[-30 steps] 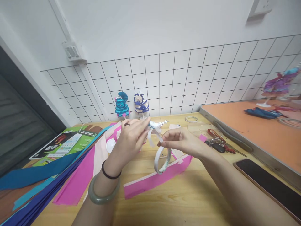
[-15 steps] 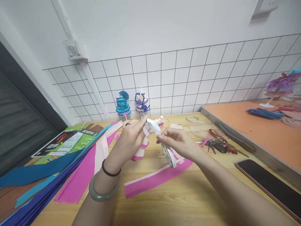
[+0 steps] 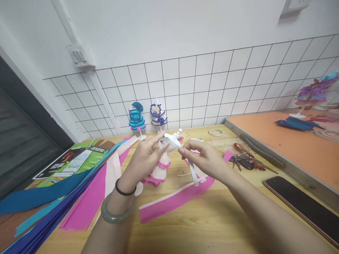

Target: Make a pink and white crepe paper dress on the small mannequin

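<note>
No text can be read clearly. The only printed thing is the green and black leaflet [image 3: 71, 160], which lies on the table well to the left of the left hand [image 3: 144, 158]. It carries white blocks of small print and a red mark, but the letters are too small and blurred to make out. The dark phone [image 3: 304, 208], near the right forearm and well apart from the right hand [image 3: 206, 158], shows a blank screen with no sign.
</note>
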A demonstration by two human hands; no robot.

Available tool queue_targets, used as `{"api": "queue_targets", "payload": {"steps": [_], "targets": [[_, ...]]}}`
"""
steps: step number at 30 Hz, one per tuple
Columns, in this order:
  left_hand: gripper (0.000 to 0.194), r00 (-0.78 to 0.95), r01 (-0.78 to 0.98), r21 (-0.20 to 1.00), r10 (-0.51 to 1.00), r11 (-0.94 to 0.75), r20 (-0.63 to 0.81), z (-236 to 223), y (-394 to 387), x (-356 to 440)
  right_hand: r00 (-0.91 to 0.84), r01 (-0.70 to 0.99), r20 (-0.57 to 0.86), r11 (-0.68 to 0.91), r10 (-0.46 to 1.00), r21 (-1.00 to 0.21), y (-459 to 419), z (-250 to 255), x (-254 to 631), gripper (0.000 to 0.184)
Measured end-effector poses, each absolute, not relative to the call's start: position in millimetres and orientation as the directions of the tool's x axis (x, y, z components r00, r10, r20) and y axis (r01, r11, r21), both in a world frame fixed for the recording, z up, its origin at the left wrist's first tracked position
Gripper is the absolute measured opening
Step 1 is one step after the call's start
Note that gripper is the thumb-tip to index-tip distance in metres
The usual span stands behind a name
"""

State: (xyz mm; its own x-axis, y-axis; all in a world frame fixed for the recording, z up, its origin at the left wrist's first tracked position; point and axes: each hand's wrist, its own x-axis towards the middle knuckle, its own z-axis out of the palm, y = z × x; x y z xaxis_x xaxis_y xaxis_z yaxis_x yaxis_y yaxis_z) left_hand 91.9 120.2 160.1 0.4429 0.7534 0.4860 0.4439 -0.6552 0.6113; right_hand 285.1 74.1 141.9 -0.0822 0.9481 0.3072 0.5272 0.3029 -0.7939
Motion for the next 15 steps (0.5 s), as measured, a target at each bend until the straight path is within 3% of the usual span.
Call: {"api": "queue_targets", "payload": {"steps": [9,15], "targets": [[0.05,0.479,0.262,0.785,0.781,-0.562,0.4,154,125,92,-0.039,0.489,0.295,0.276,0.955,-0.828,73,148,287,0.033],[0.035,0.575,0.103,0.841,0.722,-0.531,0.385,149,134,91,-0.033,0.425,0.186,0.182,0.982,-0.887,76,147,294,0.034]]}}
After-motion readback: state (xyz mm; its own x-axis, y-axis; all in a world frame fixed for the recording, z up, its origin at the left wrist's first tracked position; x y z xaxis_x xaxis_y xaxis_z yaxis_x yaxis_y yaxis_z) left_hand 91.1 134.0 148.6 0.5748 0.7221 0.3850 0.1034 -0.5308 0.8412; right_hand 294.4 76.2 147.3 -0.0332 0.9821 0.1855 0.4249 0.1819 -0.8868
